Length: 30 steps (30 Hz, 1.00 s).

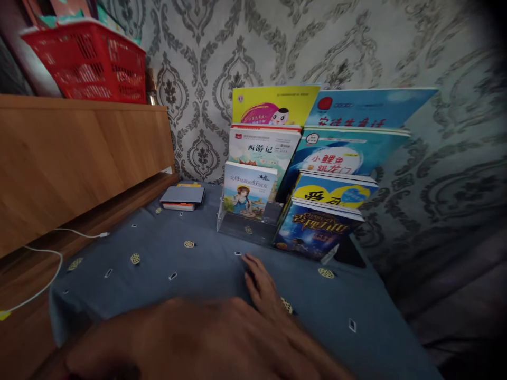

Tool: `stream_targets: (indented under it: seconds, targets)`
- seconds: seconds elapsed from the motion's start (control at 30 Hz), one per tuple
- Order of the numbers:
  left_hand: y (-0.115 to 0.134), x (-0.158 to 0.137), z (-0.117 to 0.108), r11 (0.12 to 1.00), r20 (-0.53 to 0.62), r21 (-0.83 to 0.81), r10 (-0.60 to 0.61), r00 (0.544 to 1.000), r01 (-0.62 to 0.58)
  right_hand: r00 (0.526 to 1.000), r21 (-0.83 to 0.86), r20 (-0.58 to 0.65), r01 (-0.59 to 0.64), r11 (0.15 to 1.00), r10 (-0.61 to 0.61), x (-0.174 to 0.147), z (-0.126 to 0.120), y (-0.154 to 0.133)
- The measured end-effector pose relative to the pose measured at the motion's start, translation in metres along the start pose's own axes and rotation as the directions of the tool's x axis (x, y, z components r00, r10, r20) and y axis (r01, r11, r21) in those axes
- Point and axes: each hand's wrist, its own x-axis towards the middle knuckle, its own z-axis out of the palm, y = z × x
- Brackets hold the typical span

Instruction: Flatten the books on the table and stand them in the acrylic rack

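Observation:
My right hand (261, 282) is stretched over the blue-grey patterned cloth (150, 290), fingers extended and holding nothing, just in front of a clear book stand (247, 227). My left hand (190, 338) looms large and blurred at the bottom, close to the camera; its fingers cannot be made out. The stand carries books in stepped tiers: on its left a book with a girl on the cover (249, 190), a white book (261, 145) and a yellow book (273, 103). To the right, a dark blue book (317, 229) stands lowest, below a yellow-and-blue book (335, 190) and taller blue books (340, 150).
A small stack of books (182, 196) lies at the back left of the cloth. Further left stands a wooden cabinet (79, 158) with a red basket (91, 60) on top. A white cable (59, 258) runs along the left. Patterned wallpaper (198, 63) closes the back.

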Motion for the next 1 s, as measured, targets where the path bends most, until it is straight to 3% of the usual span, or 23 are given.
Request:
stream_targets:
  seconds: [0.03,0.07,0.13,0.17,0.23,0.3,0.4,0.57,0.8,1.0]
  targets:
    - [0.001,0.021,-0.010,0.998,0.065,-0.001,0.065,0.996,-0.065,1.000,0.004,0.015,-0.010,1.000,0.010,-0.002,0.000,0.000]
    - [0.005,0.045,-0.021,0.975,0.245,-0.008,0.216,0.945,-0.221,0.999,0.008,0.034,-0.022,1.000,0.021,-0.003,-0.001,-0.001]
    - [0.015,0.103,-0.038,0.874,0.510,-0.068,0.446,0.736,-0.482,0.997,0.019,0.063,-0.047,0.999,0.045,-0.003,-0.003,-0.003]
    - [0.021,0.133,-0.043,0.870,0.513,-0.023,0.433,0.741,-0.492,0.996,0.025,0.071,-0.056,0.998,0.054,-0.002,-0.005,-0.004]
    - [0.026,0.184,-0.042,0.939,0.322,0.238,0.165,0.932,-0.248,0.995,0.039,0.076,-0.061,0.997,0.058,-0.001,-0.006,-0.005]
    - [0.021,0.219,-0.031,0.932,0.172,0.350,0.030,0.985,-0.090,0.996,0.047,0.067,-0.064,0.997,0.060,-0.001,-0.006,-0.005]
    - [-0.003,0.248,-0.009,0.906,0.111,0.422,-0.066,0.992,0.014,0.997,0.045,0.037,-0.063,0.997,0.061,-0.003,-0.002,-0.002]
    - [-0.038,0.267,0.012,0.886,0.154,0.462,-0.119,0.981,0.035,0.998,0.028,0.043,-0.039,0.999,0.037,-0.004,0.000,0.001]
    - [-0.054,0.257,0.009,0.857,0.131,0.513,-0.136,0.982,0.050,0.999,0.023,0.040,-0.022,0.999,0.021,-0.003,0.001,-0.001]
    - [-0.052,0.246,0.002,0.813,0.120,0.582,-0.109,0.987,0.019,0.998,0.016,0.052,-0.024,1.000,0.024,-0.003,0.001,-0.003]
